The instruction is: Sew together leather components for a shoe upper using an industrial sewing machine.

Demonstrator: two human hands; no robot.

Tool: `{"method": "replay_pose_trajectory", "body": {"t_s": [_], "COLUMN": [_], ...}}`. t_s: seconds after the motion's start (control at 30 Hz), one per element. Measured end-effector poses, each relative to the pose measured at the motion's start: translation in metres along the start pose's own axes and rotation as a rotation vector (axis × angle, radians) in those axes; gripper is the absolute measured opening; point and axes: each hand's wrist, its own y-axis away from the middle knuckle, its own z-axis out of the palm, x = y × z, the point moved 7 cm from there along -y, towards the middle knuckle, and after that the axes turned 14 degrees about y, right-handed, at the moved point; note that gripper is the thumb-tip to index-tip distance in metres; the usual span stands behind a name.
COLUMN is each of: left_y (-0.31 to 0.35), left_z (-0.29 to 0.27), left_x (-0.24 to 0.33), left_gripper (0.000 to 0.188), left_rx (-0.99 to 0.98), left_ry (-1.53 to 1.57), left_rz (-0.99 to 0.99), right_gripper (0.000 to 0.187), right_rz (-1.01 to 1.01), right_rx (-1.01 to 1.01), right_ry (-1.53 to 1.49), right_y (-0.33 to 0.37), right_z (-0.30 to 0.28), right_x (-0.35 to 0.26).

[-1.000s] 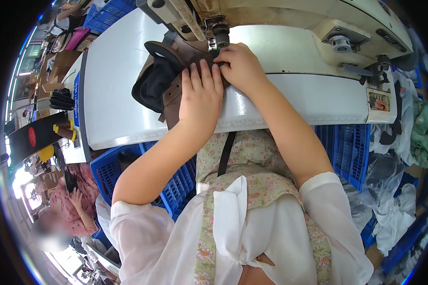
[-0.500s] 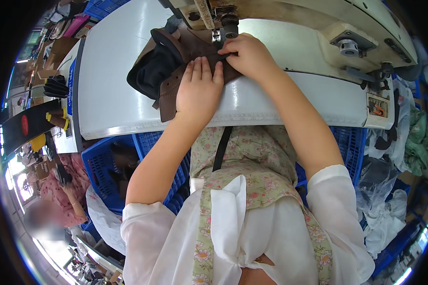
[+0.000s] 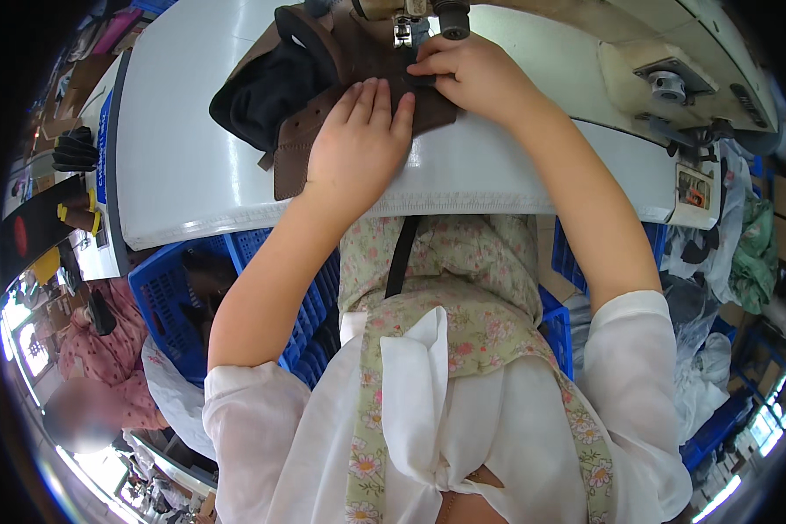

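A dark brown leather boot or shoe upper [image 3: 299, 144] with black lining [image 3: 266, 98] lies on the white sewing machine bed. My left hand [image 3: 358, 144] rests flat on the leather, its fingers stretched out and pointing away from me. At the upper's right side, my right hand [image 3: 480, 74] is closed, with thumb and forefinger pinching the leather close to the presser foot [image 3: 403, 33]. Stitch lines and small holes show along the near flap. The needle's point on the leather cannot be made out.
The machine arm [image 3: 585, 39] spans the far right. Below the bed's near edge stand blue plastic crates [image 3: 179, 293], one with dark pieces inside. Clear plastic bags [image 3: 694, 332] hang or lie at the right. A person in pink [image 3: 105, 349] sits at the left.
My view has shifted, so the bed and machine sit higher in it. Both hands keep nearly the same hold, and more of the leather flap shows between them.
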Motion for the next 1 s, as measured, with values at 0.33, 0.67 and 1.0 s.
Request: {"method": "replay_pose_trajectory", "body": {"t_s": [0.33, 0.67, 1.0], "left_y": [0.005, 0.008, 0.011], "left_z": [0.005, 0.004, 0.001], "left_x": [-0.005, -0.014, -0.020], "left_gripper": [0.047, 0.052, 0.052], "left_rx": [-0.047, -0.071, -0.045], "left_ry": [-0.019, 0.023, 0.048], "left_rz": [-0.004, 0.049, 0.100], "right_gripper": [0.041, 0.038, 0.042], "right_rz": [-0.032, -0.013, -0.073], "right_rx": [0.090, 0.142, 0.077], "right_ry": [0.223, 0.280, 0.136], "right_y": [0.022, 0.028, 0.025], "right_z": [0.004, 0.005, 0.007], "right_x": [-0.020, -0.016, -0.008]}}
